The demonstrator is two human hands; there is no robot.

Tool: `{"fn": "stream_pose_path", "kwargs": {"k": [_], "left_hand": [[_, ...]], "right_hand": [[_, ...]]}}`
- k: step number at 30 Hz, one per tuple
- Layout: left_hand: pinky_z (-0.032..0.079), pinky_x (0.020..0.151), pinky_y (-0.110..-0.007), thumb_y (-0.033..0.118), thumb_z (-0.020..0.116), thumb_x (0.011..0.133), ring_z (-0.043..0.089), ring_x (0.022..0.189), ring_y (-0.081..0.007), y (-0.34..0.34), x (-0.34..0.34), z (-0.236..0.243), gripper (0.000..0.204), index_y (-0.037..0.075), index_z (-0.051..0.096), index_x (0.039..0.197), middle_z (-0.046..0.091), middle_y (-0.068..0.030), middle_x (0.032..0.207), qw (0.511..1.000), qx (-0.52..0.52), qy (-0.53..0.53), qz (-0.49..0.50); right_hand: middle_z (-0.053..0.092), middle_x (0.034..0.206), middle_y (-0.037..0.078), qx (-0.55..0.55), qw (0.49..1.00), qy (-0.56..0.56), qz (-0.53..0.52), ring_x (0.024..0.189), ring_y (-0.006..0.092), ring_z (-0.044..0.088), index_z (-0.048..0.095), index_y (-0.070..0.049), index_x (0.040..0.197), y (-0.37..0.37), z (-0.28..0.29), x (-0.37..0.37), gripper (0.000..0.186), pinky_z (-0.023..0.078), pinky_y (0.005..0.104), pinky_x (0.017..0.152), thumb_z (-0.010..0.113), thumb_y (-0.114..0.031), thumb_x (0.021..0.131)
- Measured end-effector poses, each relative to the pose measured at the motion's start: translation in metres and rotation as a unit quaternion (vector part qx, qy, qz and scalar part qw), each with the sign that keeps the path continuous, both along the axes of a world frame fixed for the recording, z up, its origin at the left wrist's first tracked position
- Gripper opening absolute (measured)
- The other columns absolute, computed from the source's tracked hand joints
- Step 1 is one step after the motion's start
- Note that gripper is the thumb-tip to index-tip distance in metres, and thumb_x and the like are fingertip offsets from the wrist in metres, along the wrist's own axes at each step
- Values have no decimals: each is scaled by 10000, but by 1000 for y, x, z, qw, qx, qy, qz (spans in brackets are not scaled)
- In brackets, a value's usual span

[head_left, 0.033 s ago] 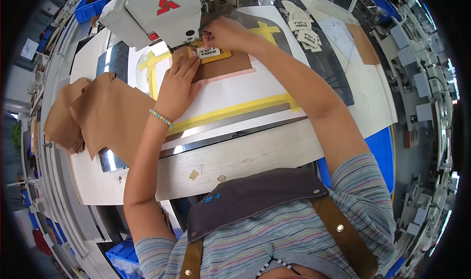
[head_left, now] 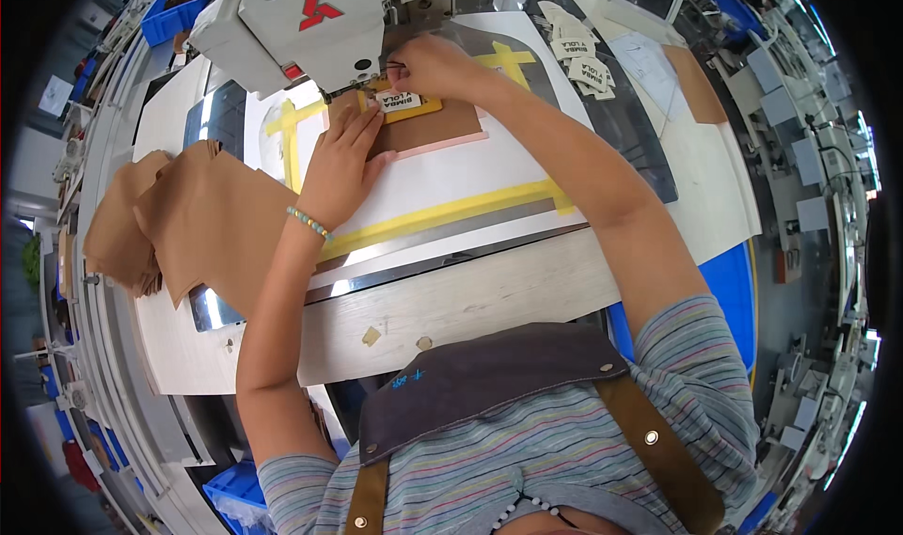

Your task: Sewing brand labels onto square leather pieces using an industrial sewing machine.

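A white label [head_left: 400, 101] with dark print lies in a yellow frame [head_left: 414, 115] on a brown fabric piece [head_left: 428, 133], under the head of a sewing machine [head_left: 315, 27]. My left hand [head_left: 340, 164] rests flat on the brown piece, its fingers stretched out and their tips at the label's left edge. Just above the label, close by the needle area, my right hand [head_left: 431, 65] is closed in a pinch. A thin dark bit shows at its fingertips, too small to name. The needle itself is mostly hidden.
Several brown fabric pieces [head_left: 212, 215] are piled on the left. A stack of loose labels [head_left: 581, 55] sits at the back right. Yellow tape [head_left: 451, 217] edges the white sheet around the work. A blue bin [head_left: 734, 300] stands below the table's right side.
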State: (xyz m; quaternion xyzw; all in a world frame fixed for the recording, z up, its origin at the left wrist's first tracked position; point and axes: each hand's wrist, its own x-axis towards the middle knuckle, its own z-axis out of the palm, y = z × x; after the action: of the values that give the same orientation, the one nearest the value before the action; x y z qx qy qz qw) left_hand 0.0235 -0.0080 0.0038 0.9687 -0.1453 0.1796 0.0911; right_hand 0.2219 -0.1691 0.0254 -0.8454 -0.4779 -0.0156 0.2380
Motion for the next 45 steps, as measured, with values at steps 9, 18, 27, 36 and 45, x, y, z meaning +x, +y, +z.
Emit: {"fn": "stream_pose_path", "kwargs": {"k": [9,18,27,36,45], "left_hand": [[423,1149,-478,279,675,1007,423,1482,-391,5,17,-10,524,43,577,1465,549,-120,1557,1000,4,-6,-18],[391,1207,-447,103,690,976,496,1422,-374,24,28,-17,433,10,630,1395,604,-142,1495,968,-241,51,-53],[455,1136,-444,94,700,956,549,1358,-377,21,16,-4,344,0,672,1286,615,-162,1445,989,-139,14,-37],[516,1071,-427,96,699,969,607,1318,-384,37,-16,15,340,20,700,1301,578,-166,1513,984,-170,50,12],[570,942,-431,53,670,932,720,1088,-339,-48,-85,156,251,-53,723,1153,759,-210,1168,891,-364,-90,-257]], "right_hand": [[725,1196,78,62,991,-120,19,1020,297,692,780,-67,1083,-34,-15,-20,225,579,428,906,689,-79,878],[704,1314,30,-108,978,-172,45,1235,278,608,764,-47,1173,-45,-1,-45,383,511,383,1079,583,64,854],[632,1474,-11,13,987,-108,121,1348,234,549,700,-119,1353,-36,-43,-35,548,494,367,1130,555,79,863],[655,1443,5,39,985,-107,127,1337,243,563,756,-126,1271,-39,-41,-33,467,492,366,1134,544,36,887],[658,1440,-9,40,988,-84,123,1352,229,559,752,-146,1275,-44,-44,-34,494,494,365,1134,560,47,864]]}}
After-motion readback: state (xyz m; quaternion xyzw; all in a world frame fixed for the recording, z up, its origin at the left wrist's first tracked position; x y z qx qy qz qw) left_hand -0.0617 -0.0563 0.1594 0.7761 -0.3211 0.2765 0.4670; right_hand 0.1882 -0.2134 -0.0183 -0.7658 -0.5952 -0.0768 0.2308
